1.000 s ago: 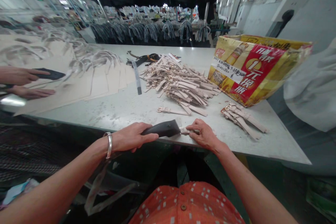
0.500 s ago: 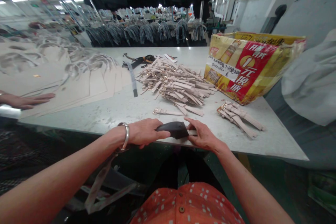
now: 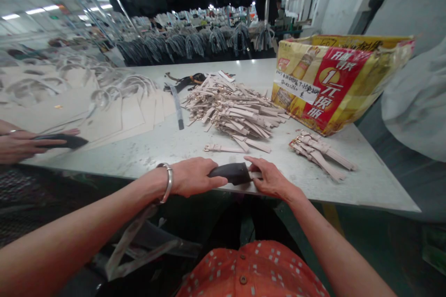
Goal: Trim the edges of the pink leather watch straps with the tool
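Between left hand [image 3: 195, 176] and right hand [image 3: 271, 179], dark object [image 3: 235, 174], pale strap [image 3: 255, 175].

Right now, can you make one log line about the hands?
left hand: holds black object | right hand: touches pale strap | beyond: strap pile

Ceiling tubes [image 3: 35, 11] glow at upper left; small glare spots dot the far edge of the evenly lit tabletop [image 3: 139, 151]; deep shadow lies beneath; stretching and softness affect the margins.
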The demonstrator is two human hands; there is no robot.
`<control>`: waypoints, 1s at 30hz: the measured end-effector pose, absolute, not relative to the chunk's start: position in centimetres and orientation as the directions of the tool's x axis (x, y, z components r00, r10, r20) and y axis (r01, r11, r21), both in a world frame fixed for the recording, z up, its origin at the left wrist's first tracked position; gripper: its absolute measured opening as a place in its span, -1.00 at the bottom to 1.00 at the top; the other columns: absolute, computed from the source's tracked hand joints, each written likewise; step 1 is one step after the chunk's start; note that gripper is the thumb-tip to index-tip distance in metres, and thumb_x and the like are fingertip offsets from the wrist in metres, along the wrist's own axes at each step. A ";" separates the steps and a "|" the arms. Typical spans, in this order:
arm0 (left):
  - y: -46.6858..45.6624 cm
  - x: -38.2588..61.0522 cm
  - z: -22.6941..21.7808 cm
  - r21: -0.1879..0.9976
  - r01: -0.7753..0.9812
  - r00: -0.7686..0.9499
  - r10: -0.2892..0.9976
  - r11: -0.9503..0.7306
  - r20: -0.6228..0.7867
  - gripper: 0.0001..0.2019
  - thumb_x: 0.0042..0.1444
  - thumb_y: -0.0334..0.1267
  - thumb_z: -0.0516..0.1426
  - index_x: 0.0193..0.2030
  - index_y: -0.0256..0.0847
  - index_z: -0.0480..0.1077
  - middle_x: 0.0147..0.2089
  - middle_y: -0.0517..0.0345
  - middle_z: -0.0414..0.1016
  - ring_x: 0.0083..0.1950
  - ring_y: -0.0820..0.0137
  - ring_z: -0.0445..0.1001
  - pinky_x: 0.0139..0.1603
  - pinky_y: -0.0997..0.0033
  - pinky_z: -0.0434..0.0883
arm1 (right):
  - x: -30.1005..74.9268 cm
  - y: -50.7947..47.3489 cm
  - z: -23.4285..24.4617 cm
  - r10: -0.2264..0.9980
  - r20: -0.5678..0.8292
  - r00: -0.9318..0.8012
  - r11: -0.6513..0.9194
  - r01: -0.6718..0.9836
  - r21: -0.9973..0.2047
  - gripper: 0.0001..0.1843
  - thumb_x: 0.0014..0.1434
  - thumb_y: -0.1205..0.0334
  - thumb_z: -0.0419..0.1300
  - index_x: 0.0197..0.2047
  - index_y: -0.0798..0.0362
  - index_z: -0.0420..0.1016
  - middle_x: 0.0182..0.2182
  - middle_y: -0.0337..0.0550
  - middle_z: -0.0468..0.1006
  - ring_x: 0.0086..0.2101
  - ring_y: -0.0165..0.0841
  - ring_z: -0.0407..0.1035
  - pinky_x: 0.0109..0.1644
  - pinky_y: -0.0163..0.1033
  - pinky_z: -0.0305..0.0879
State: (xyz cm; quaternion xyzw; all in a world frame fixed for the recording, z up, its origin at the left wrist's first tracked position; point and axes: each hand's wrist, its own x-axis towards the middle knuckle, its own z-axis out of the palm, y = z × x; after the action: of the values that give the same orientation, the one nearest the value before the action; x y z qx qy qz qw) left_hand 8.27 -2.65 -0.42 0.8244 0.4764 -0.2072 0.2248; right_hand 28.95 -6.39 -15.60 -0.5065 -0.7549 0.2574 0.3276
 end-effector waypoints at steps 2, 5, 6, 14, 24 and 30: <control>-2.7 8.8 -0.6 0.176 0.856 0.498 0.685 -0.485 -0.532 -0.53 -0.02 0.18 -0.05 -0.37 -0.21 0.40 -0.51 0.11 0.46 -0.56 0.38 0.38 -0.58 0.45 0.19 | 29.1 -6.3 -15.7 0.937 0.227 -0.263 0.344 0.603 -0.720 -0.20 -0.16 0.52 0.08 0.21 0.01 0.15 -0.22 -0.15 0.46 -0.23 -0.33 0.29 -0.07 -0.19 0.22; -2.4 8.4 -0.6 0.226 0.883 0.458 0.652 -0.412 -0.604 -0.50 -0.01 0.20 -0.07 -0.34 -0.22 0.37 -0.55 0.15 0.42 -0.64 0.39 0.35 -0.64 0.45 0.19 | 29.2 -6.3 -15.8 0.940 0.227 -0.255 0.338 0.599 -0.726 -0.22 -0.17 0.51 0.08 0.19 0.00 0.17 -0.21 -0.16 0.46 -0.23 -0.34 0.30 -0.07 -0.20 0.22; -2.3 8.1 -0.6 0.242 0.895 0.438 0.639 -0.374 -0.632 -0.49 -0.01 0.21 -0.07 -0.31 -0.22 0.37 -0.56 0.16 0.42 -0.67 0.40 0.34 -0.65 0.45 0.19 | 29.1 -6.4 -15.7 0.940 0.229 -0.254 0.338 0.594 -0.730 -0.23 -0.17 0.51 0.08 0.18 0.00 0.19 -0.22 -0.16 0.47 -0.24 -0.34 0.31 -0.08 -0.21 0.23; -2.8 8.2 -0.9 0.199 0.863 0.492 0.684 -0.464 -0.538 -0.52 -0.03 0.18 -0.04 -0.36 -0.23 0.40 -0.50 0.11 0.46 -0.59 0.40 0.36 -0.60 0.47 0.19 | 28.6 -6.5 -15.3 0.934 0.304 -0.189 0.354 0.619 -0.702 -0.67 -0.06 0.48 0.06 -0.19 0.08 0.45 -0.25 -0.11 0.42 -0.20 -0.33 0.29 -0.08 -0.22 0.23; -3.4 5.0 -1.8 0.366 0.883 0.456 0.725 -0.295 -0.516 -0.58 0.04 0.15 -0.08 -0.37 -0.20 0.28 -0.57 0.22 0.37 -0.63 0.40 0.37 -0.66 0.50 0.22 | 29.0 -6.8 -14.8 0.912 0.306 -0.273 0.409 0.655 -0.636 -0.82 0.08 0.35 0.12 -0.28 0.05 0.54 -0.22 -0.08 0.44 -0.18 -0.32 0.31 -0.07 -0.22 0.22; -3.4 2.7 -1.9 0.435 0.871 0.451 0.724 -0.228 -0.523 -0.56 0.03 0.21 -0.06 -0.38 -0.18 0.25 -0.59 0.27 0.35 -0.65 0.43 0.34 -0.64 0.50 0.25 | 29.2 -7.3 -13.5 0.948 0.192 -0.255 0.319 0.773 -0.549 -0.88 0.09 0.25 0.15 -0.31 0.00 0.51 -0.39 -0.19 0.52 -0.36 -0.37 0.34 -0.28 -0.30 0.15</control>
State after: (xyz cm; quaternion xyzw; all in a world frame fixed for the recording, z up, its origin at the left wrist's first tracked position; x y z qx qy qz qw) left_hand 2.72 -3.44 -1.90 0.7766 0.5134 -0.1053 0.3496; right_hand 29.20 -7.33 -13.51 -0.5568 -0.7725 0.1749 0.2503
